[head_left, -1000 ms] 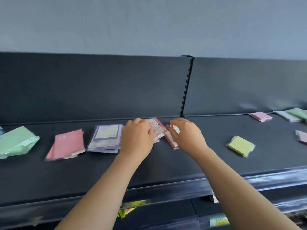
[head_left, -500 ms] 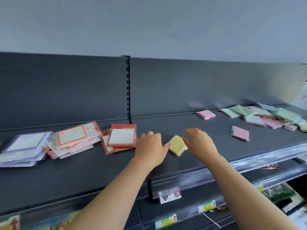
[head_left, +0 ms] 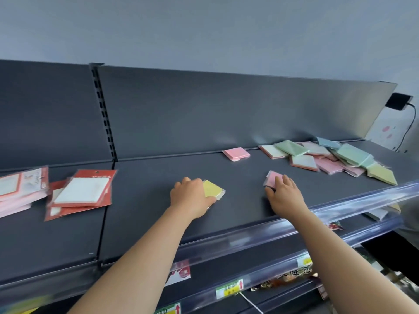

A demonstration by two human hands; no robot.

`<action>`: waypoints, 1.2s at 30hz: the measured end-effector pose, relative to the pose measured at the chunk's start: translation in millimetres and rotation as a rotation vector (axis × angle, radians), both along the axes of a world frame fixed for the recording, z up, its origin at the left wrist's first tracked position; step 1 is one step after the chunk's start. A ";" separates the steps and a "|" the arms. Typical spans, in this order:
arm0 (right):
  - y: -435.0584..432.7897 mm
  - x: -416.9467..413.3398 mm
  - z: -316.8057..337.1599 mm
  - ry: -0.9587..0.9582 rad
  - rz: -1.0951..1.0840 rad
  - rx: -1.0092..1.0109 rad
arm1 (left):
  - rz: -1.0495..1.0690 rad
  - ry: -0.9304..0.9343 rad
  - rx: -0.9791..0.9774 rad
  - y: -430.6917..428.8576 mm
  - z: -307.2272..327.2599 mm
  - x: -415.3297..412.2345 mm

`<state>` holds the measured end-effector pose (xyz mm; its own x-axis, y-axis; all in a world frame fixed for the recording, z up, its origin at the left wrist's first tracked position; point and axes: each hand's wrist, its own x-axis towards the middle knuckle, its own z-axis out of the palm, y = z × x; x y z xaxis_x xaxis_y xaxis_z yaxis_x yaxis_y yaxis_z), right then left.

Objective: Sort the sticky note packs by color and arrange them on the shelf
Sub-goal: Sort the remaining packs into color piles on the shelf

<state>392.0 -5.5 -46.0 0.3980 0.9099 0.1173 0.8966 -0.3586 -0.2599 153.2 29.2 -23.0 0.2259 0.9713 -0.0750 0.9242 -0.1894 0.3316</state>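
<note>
Holding the yellow pack (head_left: 214, 189) on the shelf (head_left: 158, 214), the left hand (head_left: 190, 198) curls its fingers round the near edge; the right hand (head_left: 285, 197) lays fingers on the pink pack (head_left: 273, 177) at 3 o'clock, grip unclear; both packs look light, flat, slippery, so pinch the edges; a mixed pile (head_left: 347, 155) sits at 2 o'clock, red card packs (head_left: 81, 193) at 9 o'clock, neither in the way.

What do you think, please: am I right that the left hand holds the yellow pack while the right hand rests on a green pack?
Not quite. The head view shows the right hand resting on a pink pack, not a green one; the green packs lie in the mixed pile farther right. The left hand does hold the yellow pack.
</note>
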 end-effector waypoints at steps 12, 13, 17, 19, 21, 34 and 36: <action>25.3 8.6 14.5 0.313 0.095 -0.049 | 0.061 -0.208 -0.042 12.6 -7.0 14.5; 26.6 7.5 14.8 0.304 0.104 -0.065 | 0.064 -0.234 -0.039 12.2 -7.2 14.3; 27.4 -7.8 17.6 0.387 0.106 -0.035 | 0.081 -0.344 -0.034 9.7 -6.3 11.1; 26.3 -19.4 21.3 0.484 0.132 -0.011 | 0.087 -0.364 -0.026 7.3 -4.0 6.2; 28.6 -30.7 27.0 0.504 0.197 0.016 | 0.083 -0.377 0.002 6.7 -2.9 -2.7; 28.9 -171.1 70.8 0.702 0.554 0.224 | 0.367 -0.671 0.196 -23.9 15.1 -132.0; 28.3 -203.7 75.9 0.715 0.598 0.229 | 0.402 -0.731 0.239 -32.2 19.1 -161.9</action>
<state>188.4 22.8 29.9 -0.0779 0.9708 0.2270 0.5165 0.2341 -0.8237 -8.8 -2.9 -3.9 -0.2261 0.9589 0.1711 0.5061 -0.0344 0.8618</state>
